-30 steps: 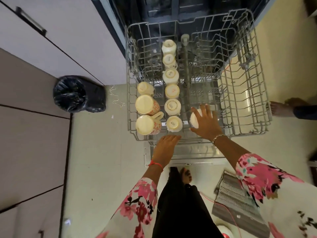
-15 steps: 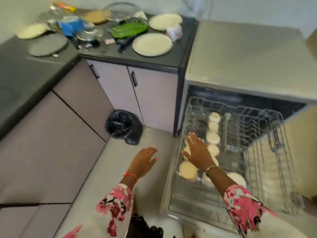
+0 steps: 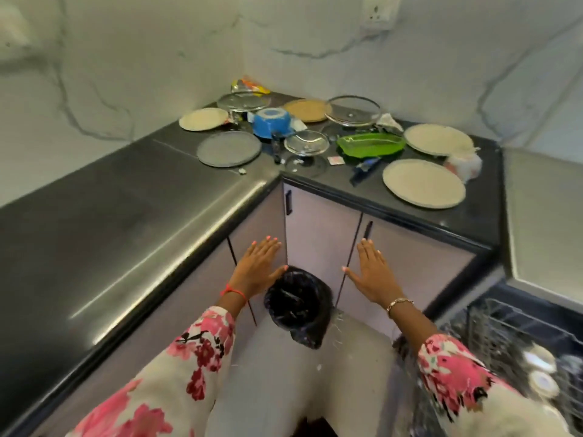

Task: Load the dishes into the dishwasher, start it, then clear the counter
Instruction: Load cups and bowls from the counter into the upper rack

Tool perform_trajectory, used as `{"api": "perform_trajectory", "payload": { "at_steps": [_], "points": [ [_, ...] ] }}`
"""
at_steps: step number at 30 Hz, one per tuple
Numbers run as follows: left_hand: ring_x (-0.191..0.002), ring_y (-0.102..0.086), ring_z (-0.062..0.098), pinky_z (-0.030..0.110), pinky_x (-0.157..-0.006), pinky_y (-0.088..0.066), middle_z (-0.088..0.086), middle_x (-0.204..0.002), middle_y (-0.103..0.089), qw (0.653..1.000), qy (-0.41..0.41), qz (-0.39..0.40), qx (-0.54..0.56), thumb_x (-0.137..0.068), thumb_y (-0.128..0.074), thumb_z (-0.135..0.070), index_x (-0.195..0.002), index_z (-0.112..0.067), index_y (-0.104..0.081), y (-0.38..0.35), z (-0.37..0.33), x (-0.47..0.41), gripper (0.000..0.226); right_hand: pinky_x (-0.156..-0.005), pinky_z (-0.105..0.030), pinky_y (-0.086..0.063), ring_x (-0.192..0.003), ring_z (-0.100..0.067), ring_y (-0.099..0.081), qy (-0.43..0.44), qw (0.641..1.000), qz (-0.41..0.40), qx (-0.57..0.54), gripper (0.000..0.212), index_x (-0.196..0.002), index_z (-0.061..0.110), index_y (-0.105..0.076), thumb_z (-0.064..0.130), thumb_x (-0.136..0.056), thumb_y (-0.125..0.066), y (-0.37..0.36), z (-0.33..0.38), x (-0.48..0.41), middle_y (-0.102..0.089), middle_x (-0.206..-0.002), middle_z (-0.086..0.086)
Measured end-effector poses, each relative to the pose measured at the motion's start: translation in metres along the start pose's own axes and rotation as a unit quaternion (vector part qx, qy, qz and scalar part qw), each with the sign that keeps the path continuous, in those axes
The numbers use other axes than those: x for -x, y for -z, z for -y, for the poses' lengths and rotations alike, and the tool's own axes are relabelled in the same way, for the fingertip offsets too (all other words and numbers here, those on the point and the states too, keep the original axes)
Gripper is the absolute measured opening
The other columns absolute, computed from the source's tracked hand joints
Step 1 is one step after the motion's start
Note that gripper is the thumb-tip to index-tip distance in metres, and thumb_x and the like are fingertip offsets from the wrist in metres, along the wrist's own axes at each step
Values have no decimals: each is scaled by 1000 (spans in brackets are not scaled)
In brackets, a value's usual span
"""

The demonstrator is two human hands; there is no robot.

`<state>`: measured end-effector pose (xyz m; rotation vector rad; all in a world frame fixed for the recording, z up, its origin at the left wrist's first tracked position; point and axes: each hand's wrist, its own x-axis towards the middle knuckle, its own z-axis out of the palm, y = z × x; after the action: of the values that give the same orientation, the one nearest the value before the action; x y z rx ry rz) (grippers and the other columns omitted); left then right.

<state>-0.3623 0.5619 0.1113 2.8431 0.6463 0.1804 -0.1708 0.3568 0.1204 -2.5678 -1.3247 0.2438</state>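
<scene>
The left hand [image 3: 259, 270] hangs open and empty, fingers spread, above the bin [image 3: 296, 307]; the right hand [image 3: 372, 272] is open and empty too; the plates [image 3: 423, 183] lie flat on the bench [image 3: 315, 181], ahead and above both hands, nearer the right; round, they have no long axis; the dishwasher rack [image 3: 517, 335] stands open at far right.

Plates [image 3: 423, 183] on corner counter [image 3: 126, 197], bin [image 3: 296, 307] below, dishwasher rack [image 3: 517, 335] at right
</scene>
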Motion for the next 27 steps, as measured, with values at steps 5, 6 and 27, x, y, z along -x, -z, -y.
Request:
{"api": "perform_trajectory", "payload": {
  "at_steps": [5, 6, 27],
  "points": [
    [-143, -16, 16, 33, -116, -4, 3, -151, -29, 997, 53, -52, 2, -72, -11, -68, -143, -11, -32, 25, 89, -74, 94, -116, -30, 1, -145, -20, 3, 47, 998, -30, 17, 75, -148, 4, -6, 47, -96, -37, 14, 40, -123, -2, -157, -10],
    [-143, -17, 16, 33, -116, -4, 4, -151, -30, 996, 65, -58, 6, -72, -12, -68, -142, -11, -33, 30, 105, -91, 93, -116, -29, 2, -145, -20, 3, 61, 997, -37, 19, 75, -148, 4, -6, 48, -96, -37, 17, 47, -151, -2, -157, -10],
    [-144, -12, 18, 35, -116, -2, 6, -154, -21, 987, 153, -46, 26, -86, -28, -62, -145, -12, -27, 81, 308, -312, 77, -119, -32, 0, -145, -19, 4, 148, 989, -6, 9, 77, -148, 5, -3, 51, -95, -35, 27, 173, -498, 0, -157, -9]
  ]
}}
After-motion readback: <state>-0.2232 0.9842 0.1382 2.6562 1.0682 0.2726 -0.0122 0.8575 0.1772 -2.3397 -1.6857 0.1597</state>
